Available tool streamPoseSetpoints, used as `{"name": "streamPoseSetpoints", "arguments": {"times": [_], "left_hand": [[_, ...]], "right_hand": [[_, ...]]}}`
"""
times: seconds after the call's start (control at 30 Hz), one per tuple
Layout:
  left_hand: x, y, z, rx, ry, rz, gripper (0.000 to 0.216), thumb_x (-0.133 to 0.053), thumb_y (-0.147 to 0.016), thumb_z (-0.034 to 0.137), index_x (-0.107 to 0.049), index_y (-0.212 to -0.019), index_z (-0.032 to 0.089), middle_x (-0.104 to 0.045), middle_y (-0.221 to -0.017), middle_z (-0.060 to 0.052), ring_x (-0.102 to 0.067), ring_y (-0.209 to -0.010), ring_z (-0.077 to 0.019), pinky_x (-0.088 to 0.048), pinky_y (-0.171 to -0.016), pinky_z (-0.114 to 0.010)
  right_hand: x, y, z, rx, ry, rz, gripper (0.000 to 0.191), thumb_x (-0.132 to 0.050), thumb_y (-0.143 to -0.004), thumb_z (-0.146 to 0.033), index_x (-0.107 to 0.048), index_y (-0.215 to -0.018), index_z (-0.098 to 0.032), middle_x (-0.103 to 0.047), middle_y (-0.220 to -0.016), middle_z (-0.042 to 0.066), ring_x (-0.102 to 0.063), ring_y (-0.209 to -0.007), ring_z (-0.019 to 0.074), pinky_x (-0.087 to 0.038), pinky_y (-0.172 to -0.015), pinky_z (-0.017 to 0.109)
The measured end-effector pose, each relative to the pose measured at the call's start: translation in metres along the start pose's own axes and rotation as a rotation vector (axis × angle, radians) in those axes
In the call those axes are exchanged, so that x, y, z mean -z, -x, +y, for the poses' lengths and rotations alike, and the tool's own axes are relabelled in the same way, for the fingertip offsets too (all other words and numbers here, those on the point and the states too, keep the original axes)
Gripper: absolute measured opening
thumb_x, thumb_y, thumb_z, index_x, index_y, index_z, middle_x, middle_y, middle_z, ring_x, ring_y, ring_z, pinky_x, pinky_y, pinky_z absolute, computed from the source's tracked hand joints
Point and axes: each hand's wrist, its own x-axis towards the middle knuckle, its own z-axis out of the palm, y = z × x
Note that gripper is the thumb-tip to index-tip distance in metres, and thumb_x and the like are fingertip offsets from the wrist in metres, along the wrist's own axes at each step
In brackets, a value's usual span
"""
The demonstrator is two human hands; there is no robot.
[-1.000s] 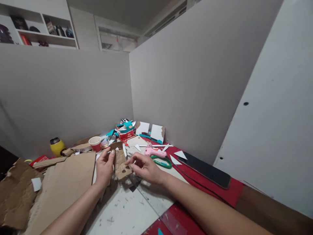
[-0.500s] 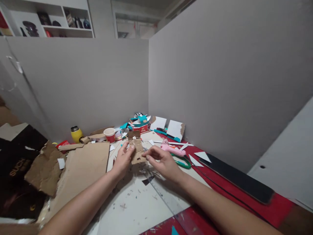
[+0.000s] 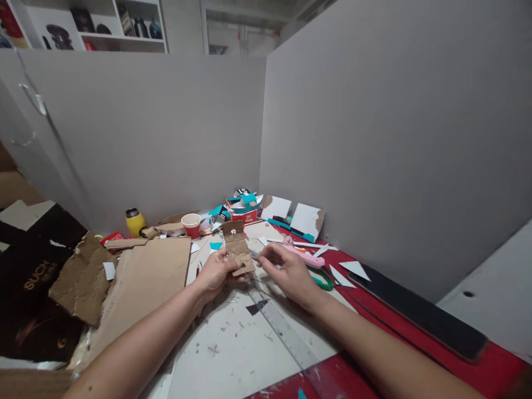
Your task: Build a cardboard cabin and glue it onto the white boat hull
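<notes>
A small folded piece of torn brown cardboard [image 3: 238, 247] is in my left hand [image 3: 218, 271], with the thumb over its near edge and the fingers beneath. The piece has an upright flap at its far end with a small white bit on it. Just to its right is my right hand [image 3: 286, 269], thumb and forefinger drawn together in a pinch beside the cardboard's edge. What the pinch holds, if anything, is too small to make out. Behind this hand lie a pink glue gun [image 3: 307, 256] and a green-handled tool [image 3: 323, 278], partly hidden.
A clear ruler [image 3: 286, 337] lies on the scrap-strewn white board [image 3: 216, 368]. Flat cardboard [image 3: 153, 277] and a black box [image 3: 33, 288] stand left. Behind are a red-and-white paper cup [image 3: 192, 227] and a yellow bottle [image 3: 135, 224]. A long black slab [image 3: 415, 310] lies right.
My right fingers have come away from the cardboard's surface to just right of it. My left thumb has shifted down to the cardboard's near edge. The view has turned slightly left.
</notes>
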Motion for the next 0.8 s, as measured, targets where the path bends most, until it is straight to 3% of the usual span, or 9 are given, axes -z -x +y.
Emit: {"name": "streamPoseSetpoints", "arguments": {"times": [0.2, 0.43, 0.63, 0.8], "left_hand": [[0.001, 0.000, -0.002, 0.014, -0.044, 0.020, 0.035, -0.077, -0.067, 0.029, -0.058, -0.094, 0.015, -0.069, -0.072, -0.005, -0.062, -0.047, -0.0122, -0.050, -0.043, -0.022], [0.004, -0.006, -0.006, -0.038, -0.112, -0.009, 0.040, -0.077, -0.068, 0.034, -0.058, -0.099, 0.017, -0.069, -0.074, -0.002, -0.058, -0.044, -0.0095, -0.047, -0.040, -0.019], [0.004, -0.008, -0.001, -0.052, -0.138, -0.041, 0.042, -0.077, -0.067, 0.025, -0.058, -0.103, 0.016, -0.070, -0.084, -0.003, -0.062, -0.056, -0.0119, -0.048, -0.041, -0.019], [0.003, -0.009, 0.003, -0.080, -0.155, -0.003, 0.041, -0.080, -0.063, 0.026, -0.059, -0.097, 0.016, -0.069, -0.078, 0.000, -0.059, -0.053, -0.0106, -0.045, -0.040, -0.019]], "right_hand": [[0.001, -0.001, 0.004, -0.010, -0.001, 0.031, 0.012, -0.053, -0.085, -0.026, -0.052, -0.075, -0.021, -0.058, -0.070, 0.000, -0.057, -0.064, 0.0154, -0.046, -0.062, 0.028], [-0.007, 0.004, 0.005, -0.109, -0.246, 0.037, 0.010, -0.060, -0.082, -0.029, -0.058, -0.086, -0.019, -0.063, -0.073, 0.000, -0.064, -0.068, 0.0164, -0.051, -0.067, 0.030], [-0.009, 0.002, 0.015, 0.000, -0.119, 0.069, 0.008, -0.058, -0.083, -0.023, -0.063, -0.080, -0.018, -0.065, -0.073, 0.001, -0.060, -0.067, 0.0143, -0.048, -0.063, 0.027], [-0.005, -0.003, 0.012, 0.035, -0.098, 0.160, 0.008, -0.060, -0.081, -0.021, -0.064, -0.075, -0.018, -0.063, -0.070, 0.000, -0.058, -0.067, 0.0139, -0.045, -0.062, 0.026]]}}
